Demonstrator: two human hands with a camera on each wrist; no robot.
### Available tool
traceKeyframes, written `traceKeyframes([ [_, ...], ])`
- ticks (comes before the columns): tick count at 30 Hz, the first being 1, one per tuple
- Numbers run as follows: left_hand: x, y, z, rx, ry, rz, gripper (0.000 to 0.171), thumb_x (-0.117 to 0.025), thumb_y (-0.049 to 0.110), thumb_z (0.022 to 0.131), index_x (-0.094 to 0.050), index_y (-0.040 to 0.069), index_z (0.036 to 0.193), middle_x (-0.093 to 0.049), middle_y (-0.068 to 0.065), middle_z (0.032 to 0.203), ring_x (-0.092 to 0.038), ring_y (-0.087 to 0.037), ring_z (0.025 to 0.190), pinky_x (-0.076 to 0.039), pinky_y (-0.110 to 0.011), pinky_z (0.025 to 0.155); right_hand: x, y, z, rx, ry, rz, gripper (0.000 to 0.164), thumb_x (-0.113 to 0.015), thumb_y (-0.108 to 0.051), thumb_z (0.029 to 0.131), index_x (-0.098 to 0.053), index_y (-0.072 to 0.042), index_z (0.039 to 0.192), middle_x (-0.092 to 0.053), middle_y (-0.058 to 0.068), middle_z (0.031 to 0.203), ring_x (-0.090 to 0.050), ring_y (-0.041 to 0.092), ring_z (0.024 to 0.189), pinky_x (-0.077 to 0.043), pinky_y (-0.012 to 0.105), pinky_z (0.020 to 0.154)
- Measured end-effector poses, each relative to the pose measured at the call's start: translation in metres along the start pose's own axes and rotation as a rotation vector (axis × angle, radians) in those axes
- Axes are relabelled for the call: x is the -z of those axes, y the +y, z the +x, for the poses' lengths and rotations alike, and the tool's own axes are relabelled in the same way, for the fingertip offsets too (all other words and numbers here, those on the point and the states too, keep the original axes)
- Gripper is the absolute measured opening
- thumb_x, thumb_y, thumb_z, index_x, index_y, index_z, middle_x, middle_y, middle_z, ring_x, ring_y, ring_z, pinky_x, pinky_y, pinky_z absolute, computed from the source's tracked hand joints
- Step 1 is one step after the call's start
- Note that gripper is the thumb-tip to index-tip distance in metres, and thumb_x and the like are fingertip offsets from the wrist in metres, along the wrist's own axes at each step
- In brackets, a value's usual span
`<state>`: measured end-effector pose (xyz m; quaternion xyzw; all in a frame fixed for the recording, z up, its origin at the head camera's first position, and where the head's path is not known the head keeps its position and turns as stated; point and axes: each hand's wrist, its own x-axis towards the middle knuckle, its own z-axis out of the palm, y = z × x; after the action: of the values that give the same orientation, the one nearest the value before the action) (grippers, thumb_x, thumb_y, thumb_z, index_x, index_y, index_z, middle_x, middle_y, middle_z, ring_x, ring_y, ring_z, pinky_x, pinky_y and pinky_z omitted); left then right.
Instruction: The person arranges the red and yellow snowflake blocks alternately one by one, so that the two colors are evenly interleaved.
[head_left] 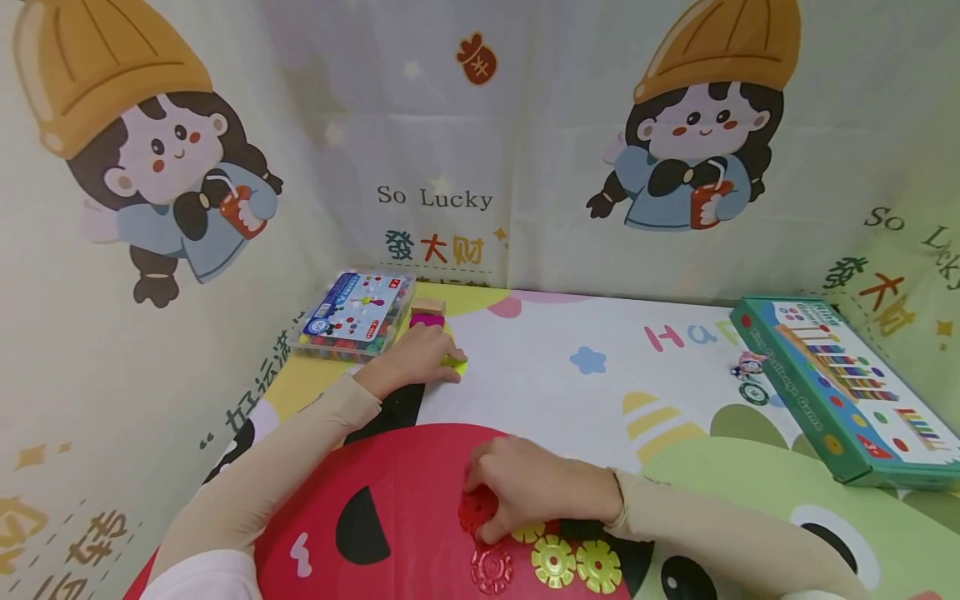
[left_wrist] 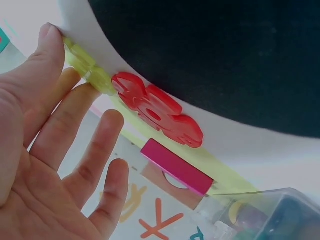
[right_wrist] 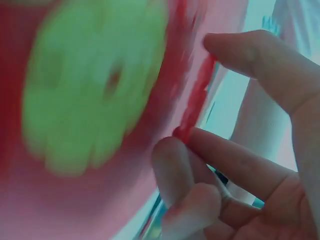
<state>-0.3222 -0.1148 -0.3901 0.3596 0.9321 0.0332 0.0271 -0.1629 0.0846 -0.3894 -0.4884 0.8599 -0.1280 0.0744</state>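
Observation:
My left hand is at the back left and pinches a yellow notched disc between thumb and fingertips. Beside that disc in the left wrist view lies a red notched disc, hidden in the head view. My right hand, over the red part of the cloth, holds a red disc by its edges between thumb and fingers. Just in front of it lie another red disc and yellow discs, one partly covered by the hand. A yellow-green disc looms blurred in the right wrist view.
A clear plastic box of coloured pieces stands at the back left, with a magenta block and a wooden block beside it. A green game box lies at the right. A printed curtain hangs behind the table.

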Motion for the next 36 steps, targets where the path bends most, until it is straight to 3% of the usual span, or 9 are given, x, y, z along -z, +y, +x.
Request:
traceKeyframes([
  [3,0.001,0.001,0.0,-0.01,0.007,0.0,0.043,-0.075,0.04,0.078,-0.068,0.025,0.117,-0.07,0.003,0.113,-0.062,-0.015,0.09,-0.042,-0.026,0.069,0.008,0.028,0.01,-0.077,0.096,-0.01,0.036,-0.077,-0.049,0.071,-0.075,-0.02,0.093,-0.065,-0.011,0.08,-0.052,-0.003,0.069,-0.043,0.012,0.059],
  [5,0.002,0.001,0.0,-0.009,0.007,-0.004,0.043,-0.075,0.04,0.077,-0.068,0.024,0.117,-0.071,0.002,0.113,-0.062,-0.015,0.089,-0.043,-0.026,0.07,0.015,0.049,0.019,-0.175,0.15,-0.018,0.037,-0.079,-0.047,0.07,-0.075,-0.017,0.092,-0.065,-0.007,0.079,-0.053,0.001,0.068,-0.044,0.016,0.059],
  [10,0.005,0.0,-0.002,0.015,-0.005,-0.021,0.043,-0.075,0.04,0.077,-0.068,0.025,0.117,-0.07,0.003,0.113,-0.061,-0.015,0.092,-0.044,-0.026,0.073,0.028,0.092,0.047,-0.421,0.188,-0.006,0.037,-0.08,-0.041,0.072,-0.075,-0.013,0.096,-0.068,-0.002,0.083,-0.055,0.01,0.074,-0.047,0.023,0.063],
  [13,0.006,0.0,-0.002,0.015,-0.007,-0.028,0.043,-0.075,0.04,0.077,-0.068,0.025,0.118,-0.07,0.004,0.113,-0.061,-0.015,0.091,-0.043,-0.025,0.072,0.031,0.108,0.061,-0.477,0.189,0.001,0.033,-0.08,-0.038,0.073,-0.076,-0.014,0.096,-0.068,-0.002,0.082,-0.054,0.012,0.076,-0.046,0.025,0.063],
  [17,0.005,0.0,-0.001,0.009,-0.004,-0.042,0.044,-0.075,0.039,0.077,-0.067,0.025,0.118,-0.07,0.004,0.114,-0.061,-0.014,0.091,-0.043,-0.025,0.072,0.031,0.117,0.068,-0.447,0.173,-0.009,0.03,-0.079,-0.034,0.076,-0.076,-0.016,0.1,-0.067,-0.003,0.079,-0.052,0.013,0.078,-0.043,0.027,0.061],
  [24,0.005,0.0,0.002,0.006,0.0,-0.032,0.052,-0.076,0.044,0.075,-0.065,0.024,0.122,-0.072,0.003,0.107,-0.057,-0.011,0.076,-0.039,-0.026,0.064,0.029,0.116,0.06,-0.435,0.145,0.005,0.05,-0.076,-0.031,0.079,-0.064,-0.018,0.125,-0.061,0.005,0.095,-0.049,0.013,0.081,-0.043,0.026,0.061],
  [30,0.0,0.013,0.004,0.076,-0.017,0.024,0.062,-0.071,0.059,0.073,-0.061,0.03,0.127,-0.066,0.003,0.085,-0.054,-0.014,0.082,-0.04,-0.032,0.07,0.027,0.099,0.02,-0.365,0.172,0.068,0.055,-0.076,-0.037,0.078,-0.062,-0.018,0.127,-0.061,0.005,0.101,-0.052,0.012,0.076,-0.044,0.025,0.063],
  [33,-0.003,0.022,0.005,0.086,-0.011,0.098,0.061,-0.068,0.062,0.074,-0.06,0.033,0.127,-0.066,0.002,0.097,-0.054,-0.016,0.092,-0.043,-0.037,0.078,0.022,0.089,-0.009,-0.305,0.127,0.109,0.056,-0.076,-0.043,0.076,-0.063,-0.019,0.125,-0.06,0.002,0.105,-0.052,0.01,0.084,-0.046,0.023,0.068],
  [36,-0.006,0.029,0.005,0.075,-0.02,0.11,0.059,-0.067,0.059,0.077,-0.059,0.034,0.129,-0.065,-0.003,0.107,-0.054,-0.02,0.098,-0.043,-0.04,0.082,0.017,0.077,-0.04,-0.263,0.05,0.124,0.059,-0.076,-0.05,0.072,-0.064,-0.023,0.124,-0.058,-0.003,0.11,-0.051,0.008,0.094,-0.047,0.023,0.073],
])
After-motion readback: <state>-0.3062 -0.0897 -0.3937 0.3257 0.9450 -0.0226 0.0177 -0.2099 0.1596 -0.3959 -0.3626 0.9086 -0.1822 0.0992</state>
